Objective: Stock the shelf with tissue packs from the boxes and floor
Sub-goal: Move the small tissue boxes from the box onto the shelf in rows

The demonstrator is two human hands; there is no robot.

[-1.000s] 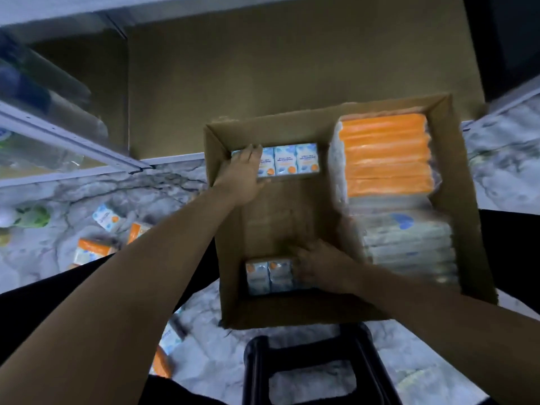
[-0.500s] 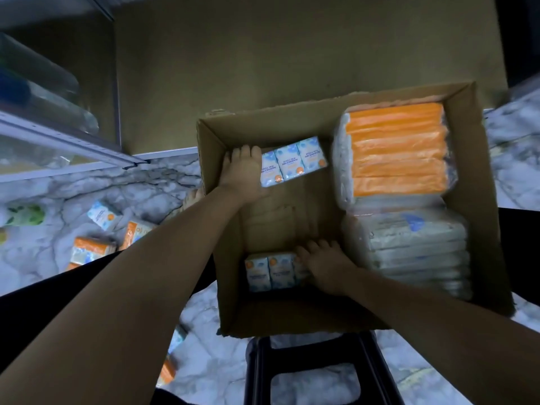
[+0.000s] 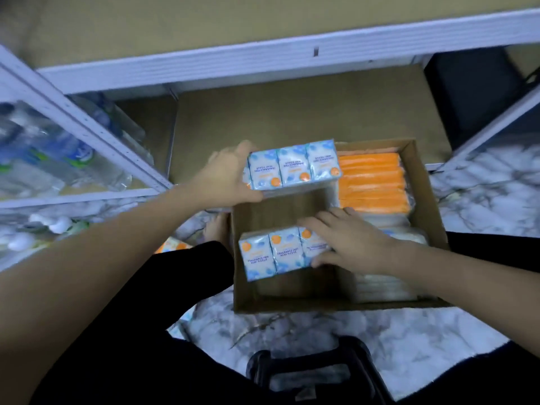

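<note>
An open cardboard box (image 3: pixel 426 188) stands on the marble floor. My left hand (image 3: pixel 225 179) grips a blue-and-white row of mini tissue packs (image 3: pixel 293 166) by its left end, raised above the box's far left corner. My right hand (image 3: pixel 347 241) grips a second row of mini tissue packs (image 3: pixel 271 254) by its right end, raised over the box's near left part. An orange tissue bundle (image 3: pixel 372 182) and a white tissue bundle (image 3: pixel 385 283) fill the box's right side. The bottom shelf board (image 3: pixel 292 112) lies just beyond the box.
A white shelf rail (image 3: pixel 263 59) crosses the top. Wrapped water bottles (image 3: pixel 49 159) sit on the left shelf. An orange pack (image 3: pixel 172 247) lies on the floor by my bare foot (image 3: pixel 213 232). A black stool (image 3: pixel 315 372) is below, and a dark object (image 3: pixel 473 92) is at the right.
Both hands have lifted their rows of mini tissue packs up out of the box. My head has tilted up, bringing the shelf rail into view.
</note>
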